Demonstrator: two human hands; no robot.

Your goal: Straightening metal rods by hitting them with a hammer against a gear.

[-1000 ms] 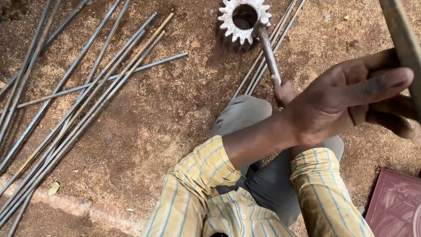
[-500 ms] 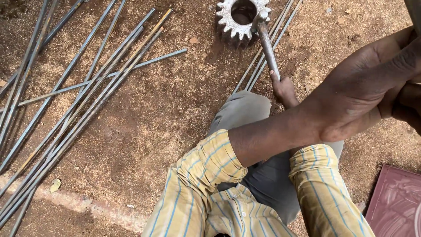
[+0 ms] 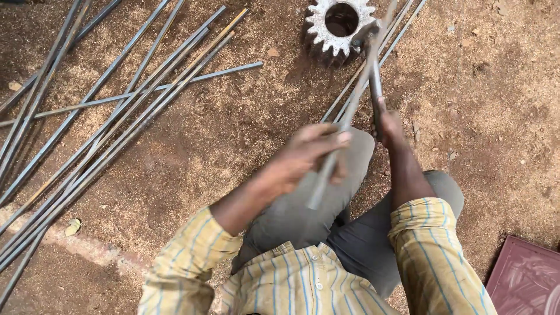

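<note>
Left hand [image 3: 306,157] closed around a motion-blurred metal bar [image 3: 344,116], angled up toward the toothed gear [image 3: 338,26] on the dirt. Right hand [image 3: 389,125] grips a short rod [image 3: 374,76], tip at the gear's rim. Loose steel rods [image 3: 116,111] lie left.

Left hand [image 3: 306,156] sits mid-frame, blurred, fingers curled shut in a fist grip, thumb side up, knuckles toward the upper left. Left forearm bare, running down-left into a rolled yellow striped sleeve. Right hand [image 3: 389,125] is further forward, closed tight, back of hand facing the camera, wrist straight. Right forearm bare, stretched nearly straight up the frame from a yellow striped cuff. Hands near each other but apart. Knees bent, grey trousers below both arms.
</note>
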